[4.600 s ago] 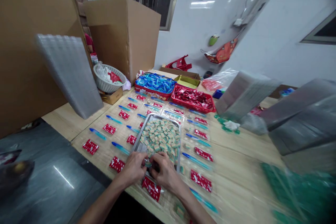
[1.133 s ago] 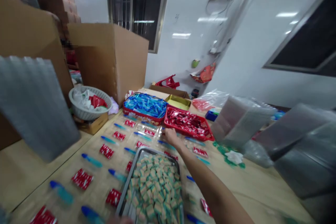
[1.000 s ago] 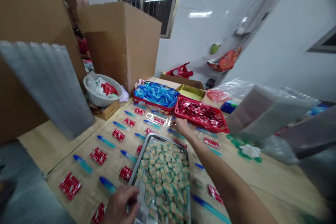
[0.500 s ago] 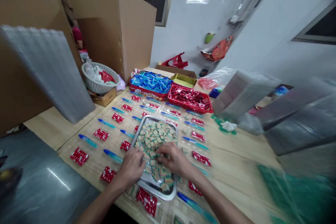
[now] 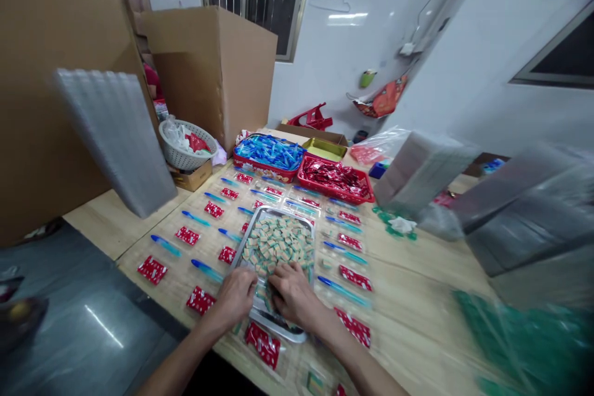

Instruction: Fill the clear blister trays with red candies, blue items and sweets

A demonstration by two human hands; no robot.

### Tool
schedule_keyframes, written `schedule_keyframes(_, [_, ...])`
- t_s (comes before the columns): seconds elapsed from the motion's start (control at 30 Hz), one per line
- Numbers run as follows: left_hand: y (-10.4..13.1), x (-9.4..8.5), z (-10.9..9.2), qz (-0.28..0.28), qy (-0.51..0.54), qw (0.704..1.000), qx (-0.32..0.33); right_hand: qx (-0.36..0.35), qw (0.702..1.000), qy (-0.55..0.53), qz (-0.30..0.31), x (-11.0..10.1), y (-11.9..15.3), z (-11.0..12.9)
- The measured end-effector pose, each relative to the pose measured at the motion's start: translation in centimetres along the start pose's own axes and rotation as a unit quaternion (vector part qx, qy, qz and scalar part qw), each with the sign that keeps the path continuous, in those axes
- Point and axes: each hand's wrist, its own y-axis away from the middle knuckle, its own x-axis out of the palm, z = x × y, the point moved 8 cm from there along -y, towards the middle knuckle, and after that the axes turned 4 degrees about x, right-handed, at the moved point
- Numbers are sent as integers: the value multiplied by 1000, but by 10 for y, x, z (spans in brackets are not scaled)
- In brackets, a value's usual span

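A metal tray (image 5: pixel 240 246) full of small square sponge-like pieces (image 5: pixel 278 238), tan and green, lies before me. My left hand (image 5: pixel 237 292) is at the tray's left rim with its fingers curled together; what they hold, if anything, is hidden. Over the near half of the tray, my right hand (image 5: pixel 296 294) reaches into the pieces, fingers bent down and their tips hidden. Around the tray lie clear plastic packs with blue pens (image 5: pixel 207 270) and red dotted packets (image 5: pixel 263 344). One pack at the near edge shows a green-and-tan piece (image 5: pixel 315 382).
Behind the tray stand a tin of blue pens (image 5: pixel 269 153) and a red basket of red packets (image 5: pixel 335 178). Stacked clear plastic trays (image 5: pixel 118 136) lean at left, near a white basket (image 5: pixel 185 154) and cardboard boxes (image 5: pixel 245 68). Wrapped stacks (image 5: pixel 420 170) stand at right.
My right hand has moved slightly left and down, deeper over the near pieces. My left hand stays by the left rim. The camera view has shifted a little.
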Motion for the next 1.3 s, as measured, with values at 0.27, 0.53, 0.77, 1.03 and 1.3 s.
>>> schedule_keyframes(0.27, [6, -12, 2, -59, 31, 997, -26, 11, 996, -86, 20, -3, 5, -2])
schedule_keyframes(0.53, [15, -8, -2, -69, -24, 997, 1, 3, 999, -35, 1, 3, 3, 7])
schedule_keyframes(0.77, [16, -12, -3, -68, -56, 996, 3, -6, 1000, 0, -27, 4, -1, 10])
schedule_keyframes(1.03, [18, -14, 9, -65, -21, 997, -40, -34, 997, -38, -57, -4, 0, 12])
schedule_keyframes(1.3, [11, -14, 15, -55, 142, 985, -81, -66, 981, -69, -170, -13, -2, 5])
